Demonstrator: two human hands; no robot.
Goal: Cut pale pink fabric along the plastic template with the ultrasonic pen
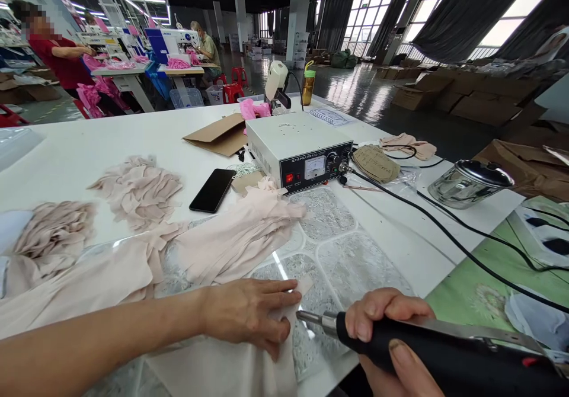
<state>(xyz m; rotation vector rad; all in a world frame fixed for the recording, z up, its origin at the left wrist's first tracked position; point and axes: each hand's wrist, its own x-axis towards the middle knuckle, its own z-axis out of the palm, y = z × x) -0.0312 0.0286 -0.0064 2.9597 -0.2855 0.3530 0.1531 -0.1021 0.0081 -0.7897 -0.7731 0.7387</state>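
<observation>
**Tool tip just beside the edge of the cloth under the left hand**

I have the beige cloth (231,367) at the near side of the table, on a patterned mat (347,266), with the left hand (251,311) palm down on it. That hand grips nothing I can see; its fingers point right, toward the cloth's border. The right edge runs away from me, leaning slightly right at its far end.

The right hand (391,326) is closed around a black handheld tool (448,355), whose long axis comes in from the lower right, crosswise to that edge. Its metal tip (311,317) points left and sits near the left fingertips; whether it touches the cloth I cannot tell. The left hand is the nearer one to the cloth, the right standing off to its right. Beyond the left hand I see a stack of beige pieces (240,231).

As for containers, a green-capped bottle (308,89) holds amber liquid behind the control box (297,127). A lidded metal pot (457,186) stands at the table's right side, contents hidden. I cannot make out what the clear bin (186,98) on the floor holds.
</observation>
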